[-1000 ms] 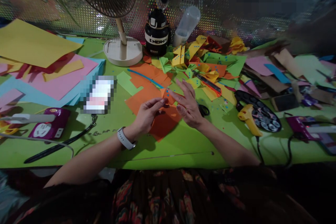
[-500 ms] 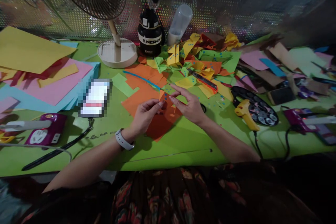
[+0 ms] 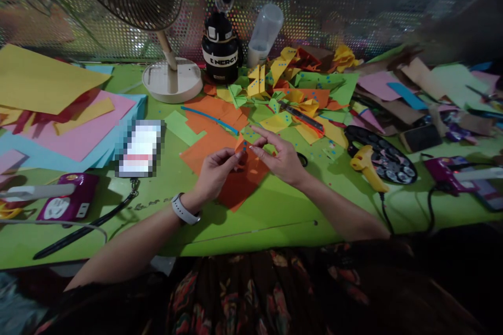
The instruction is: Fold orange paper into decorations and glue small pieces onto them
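My left hand [image 3: 215,172], a white watch on its wrist, pinches a small folded orange paper piece [image 3: 241,145] with blue dots between thumb and fingertips. My right hand [image 3: 280,156] is just to its right, fingers partly spread, with fingertips touching the same piece. Both hands hover above orange paper sheets [image 3: 220,141] lying on the green table [image 3: 275,214].
A heap of folded yellow, green and orange paper shapes [image 3: 291,89] lies behind the hands. A fan base [image 3: 172,79] and black bottle [image 3: 221,52] stand at the back. A yellow glue gun [image 3: 365,165], black palette [image 3: 387,159], coloured paper stacks [image 3: 66,110] and purple device [image 3: 66,204] flank the work area.
The right hand has closed in on the orange piece, its fingers less spread than before. The left hand keeps its pinch. The view shifted slightly.
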The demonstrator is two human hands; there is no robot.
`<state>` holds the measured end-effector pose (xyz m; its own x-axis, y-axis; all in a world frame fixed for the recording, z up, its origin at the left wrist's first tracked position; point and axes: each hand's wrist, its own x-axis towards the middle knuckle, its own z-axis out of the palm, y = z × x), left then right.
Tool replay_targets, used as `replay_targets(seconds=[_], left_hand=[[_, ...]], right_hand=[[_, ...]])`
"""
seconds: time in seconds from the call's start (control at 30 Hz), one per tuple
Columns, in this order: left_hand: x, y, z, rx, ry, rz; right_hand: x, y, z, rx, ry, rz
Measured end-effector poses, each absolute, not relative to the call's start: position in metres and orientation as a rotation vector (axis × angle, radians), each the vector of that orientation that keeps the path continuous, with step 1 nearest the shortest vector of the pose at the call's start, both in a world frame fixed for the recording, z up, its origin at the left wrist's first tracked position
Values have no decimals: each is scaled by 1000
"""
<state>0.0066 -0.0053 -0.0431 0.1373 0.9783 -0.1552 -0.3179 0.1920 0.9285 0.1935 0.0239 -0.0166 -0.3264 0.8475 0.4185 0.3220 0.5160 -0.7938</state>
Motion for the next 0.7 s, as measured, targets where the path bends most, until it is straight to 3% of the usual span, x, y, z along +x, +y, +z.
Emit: replay_targets(seconds=[0.7], left_hand=[[9,-5,-43,801,926,1216]], right_hand=[[191,21,-17,-998,-1845,780]])
